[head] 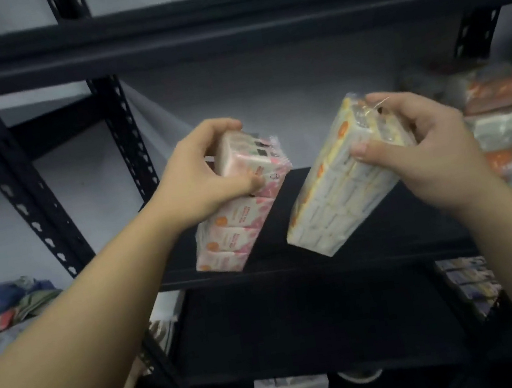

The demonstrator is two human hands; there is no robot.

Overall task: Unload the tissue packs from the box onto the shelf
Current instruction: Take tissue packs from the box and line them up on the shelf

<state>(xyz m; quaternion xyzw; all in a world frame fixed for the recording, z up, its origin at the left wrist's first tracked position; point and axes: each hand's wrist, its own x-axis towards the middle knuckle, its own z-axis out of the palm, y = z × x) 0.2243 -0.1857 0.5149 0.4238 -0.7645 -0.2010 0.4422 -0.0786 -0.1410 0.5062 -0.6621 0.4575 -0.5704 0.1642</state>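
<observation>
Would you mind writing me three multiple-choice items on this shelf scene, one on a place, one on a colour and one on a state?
1. Where do the packs already put away lie?
A. at the right end of the shelf
B. at the left end of the shelf
C. on the top shelf

2. What colour marks the pack in the left hand?
A. blue
B. pink
C. black

3. How does the right hand stand?
A. open and empty
B. flat on the shelf
C. shut on a pack

Answers:
1. A: the stored packs are piled at the right end of the black shelf.
2. B: the left hand holds the pink-patterned pack.
3. C: the right hand grips the top of the pale yellow pack, held tilted above the shelf.
</observation>
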